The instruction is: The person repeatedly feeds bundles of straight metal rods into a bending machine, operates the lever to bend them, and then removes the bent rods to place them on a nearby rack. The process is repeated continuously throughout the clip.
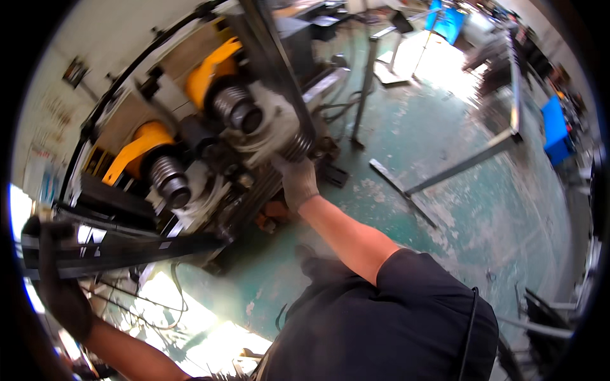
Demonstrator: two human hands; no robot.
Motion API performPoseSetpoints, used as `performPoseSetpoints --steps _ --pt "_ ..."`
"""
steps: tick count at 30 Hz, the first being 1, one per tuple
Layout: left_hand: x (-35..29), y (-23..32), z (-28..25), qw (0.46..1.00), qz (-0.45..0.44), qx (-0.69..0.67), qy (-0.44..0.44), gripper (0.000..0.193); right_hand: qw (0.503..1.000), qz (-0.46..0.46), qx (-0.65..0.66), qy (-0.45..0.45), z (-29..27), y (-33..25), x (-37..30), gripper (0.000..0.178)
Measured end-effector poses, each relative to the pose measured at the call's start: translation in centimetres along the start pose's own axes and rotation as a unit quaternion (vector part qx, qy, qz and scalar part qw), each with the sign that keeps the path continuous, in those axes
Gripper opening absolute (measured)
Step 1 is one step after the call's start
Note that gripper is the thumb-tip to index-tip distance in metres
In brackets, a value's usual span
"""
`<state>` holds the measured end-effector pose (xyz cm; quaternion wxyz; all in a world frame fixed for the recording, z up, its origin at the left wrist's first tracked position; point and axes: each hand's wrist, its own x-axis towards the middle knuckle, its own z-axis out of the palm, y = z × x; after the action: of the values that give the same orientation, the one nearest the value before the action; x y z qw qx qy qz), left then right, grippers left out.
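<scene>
Green floor (438, 130), left hand's fingers (48, 255) closed round dark bar (146, 249), right hand (298, 181) at machine (210, 146) (grip blurred, unclear)

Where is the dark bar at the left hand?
Lower left of the head view: the dark bar runs from the left hand toward the machine.

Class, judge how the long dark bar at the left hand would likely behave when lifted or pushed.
The bar shows no obvious sag, so it is probably stiff. Its length and metallic sheen suggest it may feel heavy. Flat-looking sides make rolling unlikely.
</scene>
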<state>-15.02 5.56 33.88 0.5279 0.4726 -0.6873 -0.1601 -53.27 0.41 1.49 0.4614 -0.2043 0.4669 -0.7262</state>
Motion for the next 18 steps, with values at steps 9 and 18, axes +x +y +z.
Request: performPoseSetpoints --steps 9,18 --pt "-20.7 -7.6 16.4 0.919 -0.179 -0.35 -0.016 0.028 0.922 -0.131 -0.194 0.31 -36.4 -16.5 -7.1 0.016" --pt "-38.8 0.3 46.5 0.543 -0.599 -0.568 -0.152 0.032 0.735 -0.207 -0.486 0.426 -56.3 -42.5 -1.4 0.029"
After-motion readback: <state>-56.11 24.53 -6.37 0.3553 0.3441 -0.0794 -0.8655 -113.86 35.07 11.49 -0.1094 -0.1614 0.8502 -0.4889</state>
